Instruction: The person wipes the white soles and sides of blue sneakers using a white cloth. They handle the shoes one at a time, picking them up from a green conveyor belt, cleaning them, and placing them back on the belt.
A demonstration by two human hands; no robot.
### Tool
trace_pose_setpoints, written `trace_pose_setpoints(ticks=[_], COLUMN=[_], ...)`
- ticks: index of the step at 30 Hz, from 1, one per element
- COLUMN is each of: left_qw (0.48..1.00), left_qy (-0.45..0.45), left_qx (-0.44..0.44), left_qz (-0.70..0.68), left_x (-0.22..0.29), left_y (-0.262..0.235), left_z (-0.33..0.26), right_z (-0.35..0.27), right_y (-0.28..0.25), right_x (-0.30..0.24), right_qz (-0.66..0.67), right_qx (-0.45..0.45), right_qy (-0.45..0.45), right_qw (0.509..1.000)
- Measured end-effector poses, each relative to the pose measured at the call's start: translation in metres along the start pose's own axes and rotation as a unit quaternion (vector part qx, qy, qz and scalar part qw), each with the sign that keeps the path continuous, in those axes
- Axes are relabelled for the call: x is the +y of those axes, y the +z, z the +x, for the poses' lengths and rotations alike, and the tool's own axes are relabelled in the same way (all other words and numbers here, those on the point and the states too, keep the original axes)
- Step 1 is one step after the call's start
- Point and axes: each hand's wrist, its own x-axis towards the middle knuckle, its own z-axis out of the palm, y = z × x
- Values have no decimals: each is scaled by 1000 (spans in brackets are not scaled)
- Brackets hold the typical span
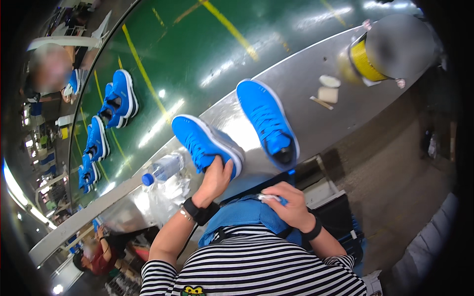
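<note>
My left hand (pixel 217 180) is closed on the heel end of a blue sneaker (pixel 202 142) with a white sole, its fingers reaching into the opening. The toe points away from me, toward the green belt. To the right, the other blue sneaker (pixel 264 116) rests untouched on the metal table (pixel 306 128), laces up. Close to my waist, my right hand (pixel 290 204) pinches a small white and blue piece (pixel 270 198); its exact kind is hard to make out.
Several blue sneakers (pixel 118 101) sit on the green belt (pixel 182 44) at left. Left of my left hand are a clear bottle (pixel 166 166) with a blue cap and a clear plastic bag (pixel 173 195). A yellow-banded round container (pixel 368 60) and small pale pads (pixel 328 94) occupy the table's far right.
</note>
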Motion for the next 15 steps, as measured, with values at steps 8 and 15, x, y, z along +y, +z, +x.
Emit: trace_pose_setpoints(ticks=[8, 15], left_qw=[982, 978], left_qy=[139, 161], left_qx=[22, 122], left_qz=[125, 55], left_x=[8, 26], left_y=[7, -2], left_z=[-24, -64], right_z=[91, 136], right_y=[-88, -89], right_x=[46, 67], right_qz=[-46, -108], right_qx=[221, 165], right_qy=[11, 14], right_qw=[974, 980])
